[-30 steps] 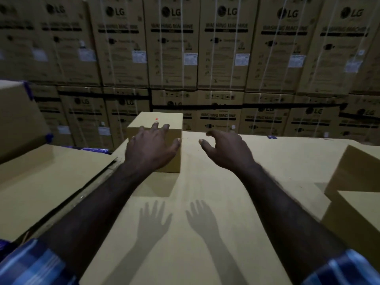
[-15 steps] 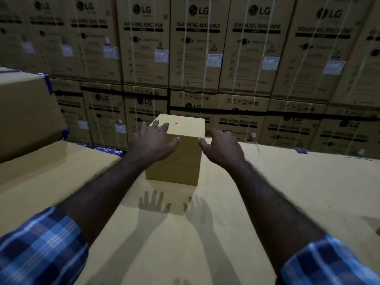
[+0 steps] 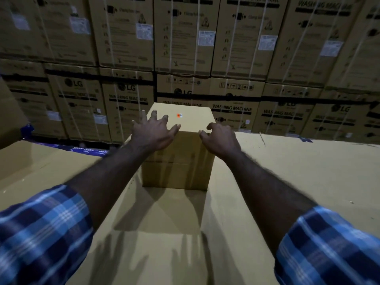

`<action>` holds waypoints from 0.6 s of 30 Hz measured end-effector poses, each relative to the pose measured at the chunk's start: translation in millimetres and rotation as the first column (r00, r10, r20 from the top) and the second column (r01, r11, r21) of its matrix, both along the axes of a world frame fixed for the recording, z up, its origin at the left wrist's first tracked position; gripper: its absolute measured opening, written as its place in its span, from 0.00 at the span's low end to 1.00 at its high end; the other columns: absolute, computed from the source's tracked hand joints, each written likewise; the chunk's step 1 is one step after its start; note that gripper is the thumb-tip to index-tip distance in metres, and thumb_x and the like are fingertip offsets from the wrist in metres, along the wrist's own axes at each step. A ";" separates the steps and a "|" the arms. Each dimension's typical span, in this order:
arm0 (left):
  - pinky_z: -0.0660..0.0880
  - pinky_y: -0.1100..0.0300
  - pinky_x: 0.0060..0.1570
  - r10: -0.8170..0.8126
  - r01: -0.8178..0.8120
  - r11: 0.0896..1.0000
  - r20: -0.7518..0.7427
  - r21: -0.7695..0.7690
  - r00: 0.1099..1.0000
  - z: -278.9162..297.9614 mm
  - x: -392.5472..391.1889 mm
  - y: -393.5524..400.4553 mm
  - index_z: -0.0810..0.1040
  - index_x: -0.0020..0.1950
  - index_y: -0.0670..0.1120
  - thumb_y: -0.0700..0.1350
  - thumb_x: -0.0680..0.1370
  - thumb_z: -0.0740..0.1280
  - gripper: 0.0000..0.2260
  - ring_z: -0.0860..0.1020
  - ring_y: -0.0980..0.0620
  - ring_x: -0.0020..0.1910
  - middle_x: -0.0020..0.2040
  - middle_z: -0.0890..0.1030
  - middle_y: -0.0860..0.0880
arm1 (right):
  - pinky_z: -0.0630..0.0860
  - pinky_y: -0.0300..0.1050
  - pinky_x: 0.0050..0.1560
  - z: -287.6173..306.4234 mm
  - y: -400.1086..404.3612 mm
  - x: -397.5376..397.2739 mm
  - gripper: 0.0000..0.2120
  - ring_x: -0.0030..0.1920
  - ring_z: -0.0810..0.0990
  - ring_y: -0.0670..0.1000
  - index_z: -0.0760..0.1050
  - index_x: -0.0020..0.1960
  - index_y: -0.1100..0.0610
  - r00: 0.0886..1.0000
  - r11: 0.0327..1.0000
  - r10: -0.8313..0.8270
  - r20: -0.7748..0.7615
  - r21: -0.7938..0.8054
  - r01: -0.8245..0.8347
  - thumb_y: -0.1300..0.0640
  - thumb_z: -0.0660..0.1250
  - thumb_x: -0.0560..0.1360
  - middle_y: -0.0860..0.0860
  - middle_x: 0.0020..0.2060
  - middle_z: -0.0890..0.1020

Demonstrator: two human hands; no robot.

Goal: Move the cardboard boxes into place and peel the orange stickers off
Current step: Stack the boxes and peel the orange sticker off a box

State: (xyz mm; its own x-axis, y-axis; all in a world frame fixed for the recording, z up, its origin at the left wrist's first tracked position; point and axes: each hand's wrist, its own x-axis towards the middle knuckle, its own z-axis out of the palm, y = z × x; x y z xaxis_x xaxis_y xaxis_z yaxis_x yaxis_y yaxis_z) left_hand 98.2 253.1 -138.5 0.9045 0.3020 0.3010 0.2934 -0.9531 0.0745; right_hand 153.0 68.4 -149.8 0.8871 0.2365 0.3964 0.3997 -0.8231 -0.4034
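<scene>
- At far left, a big plain carton [image 3: 10, 112] stands beside the lower cardboard surface [image 3: 41, 161]; neither matters to my hands right now.
- Left of centre, my left hand [image 3: 153, 133] lies spread on the near left top corner of the small cardboard box [image 3: 178, 161], fingers straight and fanned, thumb along the near top edge. It presses rather than grips.
- Centre, the box sits on the broad cardboard top [image 3: 287, 171] I work over, nearer to me and more squarely before me than a second ago, when only my left hand was on it.
- On the box's top face, toward the far side, the orange sticker [image 3: 179, 115] is unpeeled, just beyond my left fingertips.
- Right of centre, my right hand [image 3: 221, 138] has come in from open air to the box's near right top edge, fingers curled over it. Whether they clamp the edge or only rest on it, I cannot tell.
- Behind everything, stacked washing machine cartons [image 3: 232, 48] fill the far wall.
- With both hands on the box, I judge placing is nearly done and peeling comes next; my left fingers are closest to that sticker.
</scene>
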 end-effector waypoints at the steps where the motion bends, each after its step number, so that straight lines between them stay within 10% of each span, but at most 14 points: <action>1: 0.55 0.32 0.68 -0.007 0.007 1.000 -0.004 -0.002 1.000 -5.3 7.8 6.7 0.57 0.77 0.54 0.70 0.76 0.45 0.34 0.50 0.36 0.76 0.78 0.54 0.43 | 0.79 0.54 0.52 -4.7 4.0 7.8 0.23 0.56 0.78 0.56 0.74 0.65 0.58 1.000 1.000 -0.001 0.000 -0.006 0.001 0.42 0.61 0.78 0.56 0.59 0.80; 10: 0.58 0.36 0.68 -0.045 0.042 0.983 -0.016 -0.181 0.999 -27.2 43.4 48.7 0.58 0.77 0.52 0.67 0.78 0.46 0.32 0.57 0.36 0.74 0.78 0.54 0.42 | 0.76 0.58 0.57 -21.1 25.8 53.1 0.27 0.61 0.75 0.59 0.69 0.70 0.57 0.995 0.998 -0.028 -0.091 0.047 0.033 0.39 0.56 0.79 0.59 0.65 0.74; 18: 0.75 0.44 0.57 -0.043 0.093 0.951 0.173 -0.294 0.984 -22.3 41.8 40.1 0.73 0.68 0.45 0.62 0.77 0.59 0.27 0.74 0.40 0.61 0.64 0.76 0.39 | 0.80 0.55 0.55 -14.0 15.6 51.2 0.21 0.57 0.79 0.55 0.72 0.69 0.54 0.990 0.965 0.010 -0.144 0.262 0.028 0.47 0.65 0.78 0.57 0.65 0.77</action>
State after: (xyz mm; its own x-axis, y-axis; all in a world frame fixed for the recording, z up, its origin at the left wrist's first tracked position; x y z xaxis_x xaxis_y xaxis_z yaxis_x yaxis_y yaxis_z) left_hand 140.0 293.2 -160.8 0.8725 0.3406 0.3502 0.1890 -0.8964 0.4010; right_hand 204.2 84.0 -163.8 0.9406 0.1324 0.3126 0.3151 -0.6835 -0.6584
